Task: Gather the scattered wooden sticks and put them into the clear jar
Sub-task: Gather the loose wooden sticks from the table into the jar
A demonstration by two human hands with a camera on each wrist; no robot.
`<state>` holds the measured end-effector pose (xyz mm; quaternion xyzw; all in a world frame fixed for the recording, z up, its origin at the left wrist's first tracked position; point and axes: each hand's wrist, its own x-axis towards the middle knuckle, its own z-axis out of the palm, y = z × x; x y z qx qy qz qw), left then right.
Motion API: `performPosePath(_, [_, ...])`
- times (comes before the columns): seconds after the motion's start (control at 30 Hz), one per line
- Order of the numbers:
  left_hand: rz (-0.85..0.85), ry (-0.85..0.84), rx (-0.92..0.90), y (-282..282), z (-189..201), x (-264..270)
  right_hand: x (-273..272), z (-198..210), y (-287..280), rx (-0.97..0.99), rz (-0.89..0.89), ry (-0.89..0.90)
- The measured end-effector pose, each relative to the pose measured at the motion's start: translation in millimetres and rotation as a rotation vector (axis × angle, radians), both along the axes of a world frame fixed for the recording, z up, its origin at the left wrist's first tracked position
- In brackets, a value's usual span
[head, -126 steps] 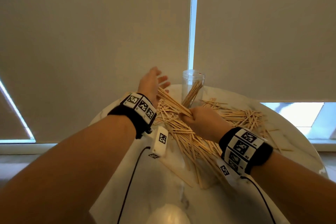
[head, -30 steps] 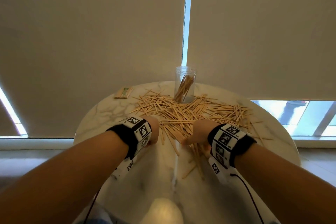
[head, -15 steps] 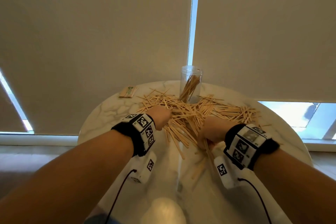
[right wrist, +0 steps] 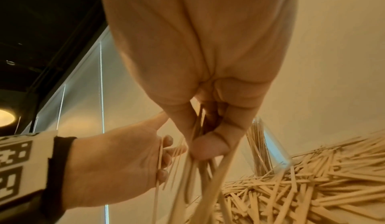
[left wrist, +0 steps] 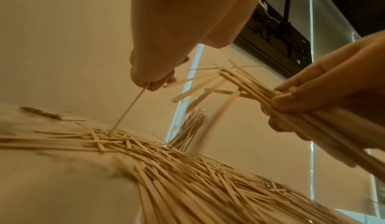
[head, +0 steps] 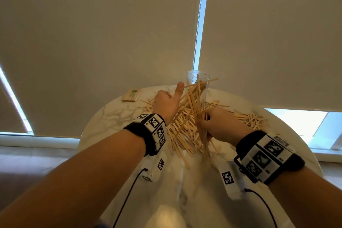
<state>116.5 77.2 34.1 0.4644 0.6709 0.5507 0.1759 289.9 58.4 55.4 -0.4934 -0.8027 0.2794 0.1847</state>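
Since half a second ago both hands have lifted off the pile: the right hand (head: 220, 124) now holds up a thick bundle of sticks (head: 196, 102) that it was only reaching into then, and the left hand (head: 167, 104) has risen beside it with its thumb stuck up.

The right hand's fingers (left wrist: 291, 100) are curled tightly round the bundle, whose upper ends splay out and lean toward the clear jar (head: 198, 77). The bundle's lower ends hang below the fist and look blurred. The left hand sits just left of the bundle, its fingers bent in; the left wrist view shows a single thin stick (left wrist: 129, 110) pinched at the fingertips, its lower end touching the pile. The right wrist view shows the left palm against loose sticks at the bundle's edge.

The jar stands upright beyond both hands, just past the bundle's tips, with a number of sticks already standing in it. The scattered sticks (head: 248, 118) lie on the marble table (head: 103, 118) beneath and between the hands and spread out to the right of the right hand. A small packet (head: 132, 95) lies beyond and left of the left hand, near the table's far edge.
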Motion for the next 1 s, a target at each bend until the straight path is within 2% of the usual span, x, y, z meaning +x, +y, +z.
performPosePath(0.2, [-0.272, 0.0, -0.083, -1, 8, -1, -26, 3, 7, 0.115, 0.08, -0.01])
performPosePath(0.37, [-0.196, -0.262, -0.057, 7, -5, 4, -59, 1, 17, 0.19, 0.08, -0.03])
performPosePath(0.5, [-0.116, -0.222, -0.009, 16, -10, -6, -69, -6, 29, 0.143, 0.075, 0.029])
performPosePath(0.6, [-0.141, -0.199, 0.005, 17, -12, -12, -66, -10, 31, 0.102, 0.109, 0.1])
performPosePath(0.7, [-0.173, -0.394, 0.032, 15, -8, -21, -54, -12, 31, 0.059, 0.075, 0.179])
performPosePath(0.77, [-0.26, -0.453, 0.014, 14, -10, -25, -46, -11, 37, 0.118, 0.027, 0.218])
performPosePath(0.83, [-0.358, -0.435, -0.026, 9, -12, -17, -43, -5, 46, 0.168, -0.021, 0.265])
performPosePath(0.9, [-0.411, -0.413, -0.041, 4, -13, -3, -46, 4, 49, 0.202, -0.049, 0.239])
performPosePath(1.0, [-0.368, -0.423, -0.001, 4, -15, 5, -55, 14, 53, 0.162, -0.02, 0.189])
